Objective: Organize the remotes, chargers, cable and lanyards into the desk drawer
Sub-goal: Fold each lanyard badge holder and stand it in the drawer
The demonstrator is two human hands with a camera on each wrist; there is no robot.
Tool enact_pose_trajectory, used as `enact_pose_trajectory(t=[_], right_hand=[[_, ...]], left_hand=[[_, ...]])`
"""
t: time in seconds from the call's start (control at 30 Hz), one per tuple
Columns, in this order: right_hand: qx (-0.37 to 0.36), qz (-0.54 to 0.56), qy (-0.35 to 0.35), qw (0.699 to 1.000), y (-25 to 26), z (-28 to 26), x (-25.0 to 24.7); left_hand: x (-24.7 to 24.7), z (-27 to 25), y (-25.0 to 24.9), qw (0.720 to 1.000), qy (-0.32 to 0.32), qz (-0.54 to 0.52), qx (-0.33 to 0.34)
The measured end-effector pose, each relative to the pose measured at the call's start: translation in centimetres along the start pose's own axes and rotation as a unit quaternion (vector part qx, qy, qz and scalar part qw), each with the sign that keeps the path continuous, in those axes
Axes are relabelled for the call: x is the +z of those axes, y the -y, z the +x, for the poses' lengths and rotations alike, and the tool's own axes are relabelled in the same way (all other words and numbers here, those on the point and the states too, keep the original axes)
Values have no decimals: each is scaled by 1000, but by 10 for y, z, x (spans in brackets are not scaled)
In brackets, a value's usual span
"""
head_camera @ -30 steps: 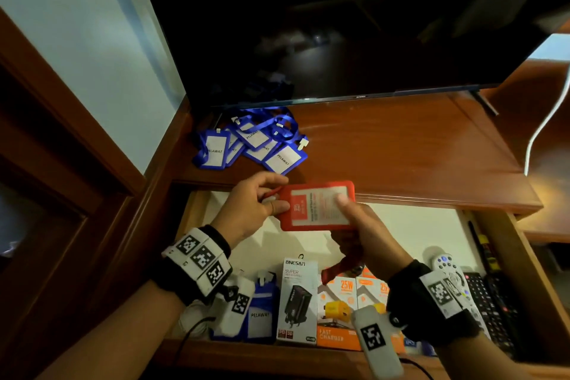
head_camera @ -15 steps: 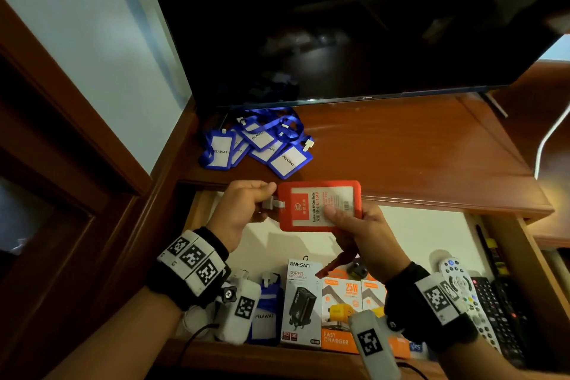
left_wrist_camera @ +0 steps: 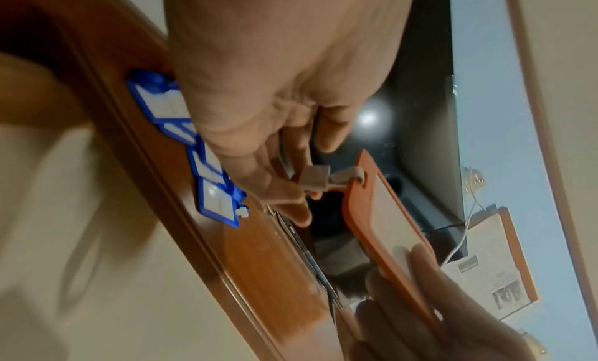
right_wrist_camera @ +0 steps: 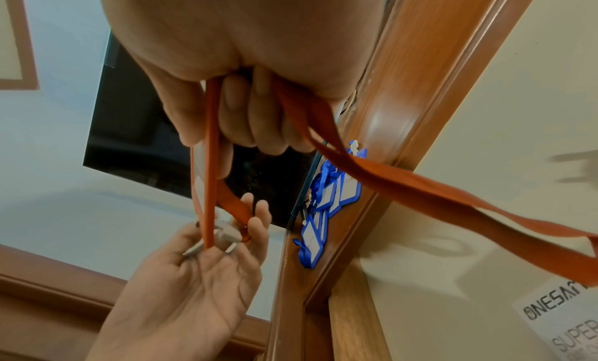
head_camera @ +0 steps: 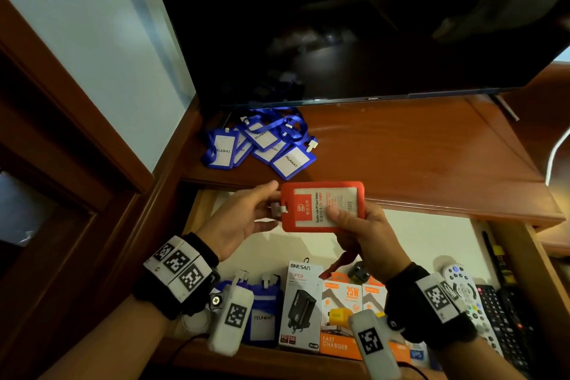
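red card holder (head_camera: 322, 206) sits above the open drawer (head_camera: 431, 234), at 6 o'clock of the blue lanyards (head_camera: 262, 145) on the desk top. left hand (head_camera: 239, 224) was pinching the white clip (head_camera: 279, 209); now fingers spread, only touching. right hand (head_camera: 362, 234) grips holder; stowing looks next. right wrist alone shows the red strap (right_wrist_camera: 420, 195) bunched in that fist.

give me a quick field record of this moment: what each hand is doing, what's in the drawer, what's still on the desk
right hand: grips the red plastic card holder and its red strap
left hand: open, fingers at the holder's white clip
open wooden drawer: boxed chargers, remote controls, a blue badge
desk top: pile of blue lanyard badges
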State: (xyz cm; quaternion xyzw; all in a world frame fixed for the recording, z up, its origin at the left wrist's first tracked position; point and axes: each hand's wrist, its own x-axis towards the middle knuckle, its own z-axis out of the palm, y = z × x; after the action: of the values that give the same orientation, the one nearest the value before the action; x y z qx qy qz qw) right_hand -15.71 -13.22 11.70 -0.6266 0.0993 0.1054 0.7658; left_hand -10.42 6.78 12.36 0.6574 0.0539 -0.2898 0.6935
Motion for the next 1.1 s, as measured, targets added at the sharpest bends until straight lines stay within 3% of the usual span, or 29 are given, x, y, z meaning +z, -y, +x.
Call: enact_pose_trajectory(t=[0.1,0.3,0.47,0.57,0.67,0.77,0.87,0.97,1.1], right_hand=[[-5,0,14,1000,0,2,-3],[-41,-104,15,994,-2,8,-11],[-16,-235,6,972,-5,14,-25],[0,-235,15,972,-9,14,-28],[-14,-236,26,971,-17,12,-24],[-52,-314,55,946,-18,8,-14],[-76,-356,96,926,-4,4,-4],[-88,-370,123,917,17,4,-5],[-91,-424,132,891,33,15,-17]], left_hand=[[3,-4,-6,995,46,82,25],[7,5,-5,967,31,251,30],[9,11,1,954,40,297,4],[11,15,3,967,-7,251,32],[11,23,3,976,-95,186,52],[14,29,4,966,-159,185,90],[23,29,9,935,-178,276,130],[27,28,20,900,-138,390,137],[27,26,30,875,-3,475,94]])
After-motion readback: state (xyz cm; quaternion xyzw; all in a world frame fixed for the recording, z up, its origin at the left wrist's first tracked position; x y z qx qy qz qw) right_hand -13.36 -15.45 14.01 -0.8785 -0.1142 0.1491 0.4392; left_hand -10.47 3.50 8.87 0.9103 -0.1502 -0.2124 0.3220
